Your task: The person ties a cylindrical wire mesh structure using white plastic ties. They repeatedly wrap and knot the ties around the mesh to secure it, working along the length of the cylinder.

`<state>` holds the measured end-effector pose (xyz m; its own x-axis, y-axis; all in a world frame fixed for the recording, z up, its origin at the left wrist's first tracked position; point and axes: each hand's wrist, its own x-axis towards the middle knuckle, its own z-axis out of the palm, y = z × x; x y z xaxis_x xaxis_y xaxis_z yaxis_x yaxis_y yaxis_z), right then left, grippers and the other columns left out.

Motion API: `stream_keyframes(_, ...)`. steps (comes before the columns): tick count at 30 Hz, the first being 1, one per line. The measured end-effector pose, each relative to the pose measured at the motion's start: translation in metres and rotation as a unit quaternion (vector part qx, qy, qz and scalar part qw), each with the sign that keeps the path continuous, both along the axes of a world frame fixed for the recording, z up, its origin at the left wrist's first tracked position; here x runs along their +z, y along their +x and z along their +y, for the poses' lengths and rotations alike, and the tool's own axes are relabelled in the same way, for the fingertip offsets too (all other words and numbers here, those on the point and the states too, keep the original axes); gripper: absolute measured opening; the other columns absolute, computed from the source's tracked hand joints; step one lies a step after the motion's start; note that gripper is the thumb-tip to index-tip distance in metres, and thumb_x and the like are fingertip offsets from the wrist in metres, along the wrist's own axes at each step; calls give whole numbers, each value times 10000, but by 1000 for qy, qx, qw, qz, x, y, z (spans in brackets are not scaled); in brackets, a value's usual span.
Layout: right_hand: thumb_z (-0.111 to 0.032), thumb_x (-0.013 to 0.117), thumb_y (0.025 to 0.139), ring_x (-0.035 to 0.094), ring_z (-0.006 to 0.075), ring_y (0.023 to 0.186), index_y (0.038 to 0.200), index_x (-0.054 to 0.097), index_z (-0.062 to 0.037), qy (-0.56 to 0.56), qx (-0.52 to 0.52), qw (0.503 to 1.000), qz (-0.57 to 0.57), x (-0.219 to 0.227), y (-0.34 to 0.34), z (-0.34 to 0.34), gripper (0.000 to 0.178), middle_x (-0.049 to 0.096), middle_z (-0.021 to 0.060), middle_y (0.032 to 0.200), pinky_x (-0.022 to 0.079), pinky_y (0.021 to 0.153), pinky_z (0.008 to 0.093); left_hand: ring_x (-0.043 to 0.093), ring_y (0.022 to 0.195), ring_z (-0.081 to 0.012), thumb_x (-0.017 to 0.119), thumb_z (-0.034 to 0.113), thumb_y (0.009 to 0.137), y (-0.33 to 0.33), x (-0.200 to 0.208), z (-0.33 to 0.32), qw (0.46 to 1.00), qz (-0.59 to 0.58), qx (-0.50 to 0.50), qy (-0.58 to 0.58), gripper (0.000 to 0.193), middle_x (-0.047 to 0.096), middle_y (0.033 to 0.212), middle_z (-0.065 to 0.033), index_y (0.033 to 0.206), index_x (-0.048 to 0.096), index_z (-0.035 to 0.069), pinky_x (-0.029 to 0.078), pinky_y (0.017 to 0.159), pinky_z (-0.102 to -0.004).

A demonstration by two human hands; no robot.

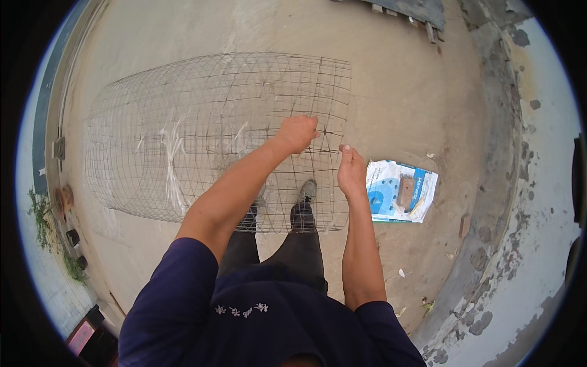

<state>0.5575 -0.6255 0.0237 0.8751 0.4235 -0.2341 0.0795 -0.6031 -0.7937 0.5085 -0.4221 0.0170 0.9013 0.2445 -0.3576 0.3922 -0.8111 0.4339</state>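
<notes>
A long tube of wire mesh (pixel 226 137) lies on its side in front of me, its near end around my legs' height in the picture. My left hand (pixel 298 133) is closed at the mesh near its right end, fingers curled round the wires. At the mesh's right edge, my right hand (pixel 351 172) is closed in a pinch, thumb up against a wire end. Whether a separate small piece sits in either hand cannot be made out. White plastic strips (pixel 175 162) hang in a bunch on the mesh's left half.
A white and blue printed sack (pixel 386 211) lies right of the mesh with a brick (pixel 406 192) on it. A stained wall (pixel 526 244) runs along the right. Dark boards (pixel 409 7) lie at the far side. Green plants (pixel 41 220) grow at the left.
</notes>
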Motion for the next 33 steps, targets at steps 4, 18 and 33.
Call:
stream_keyframes(4,-211,613,1008,714,399,849,1034,771,5,-29,-18,999,16,16,-5,0,268,743,221,918,550,783,466,684,1037,-339,650,296,1013,0,-4,3,998,14,-16,-59,217,737,1025,-126,1079,696,95,545,879,-464)
stream_keyframes(18,-227,763,846,741,390,818,849,791,-27,-218,-89,972,3,0,21,37,202,764,199,851,588,782,478,691,1026,-360,660,262,969,6,-5,-10,998,-10,23,-53,202,745,1004,-158,1039,743,92,551,879,-488)
stream_keyframes(33,-92,731,829,728,373,836,841,690,-72,-194,130,963,-133,-2,36,29,48,739,151,850,573,735,492,702,967,-379,714,311,943,3,-7,-22,997,-15,77,-27,263,717,1029,-184,1047,691,71,566,857,-484)
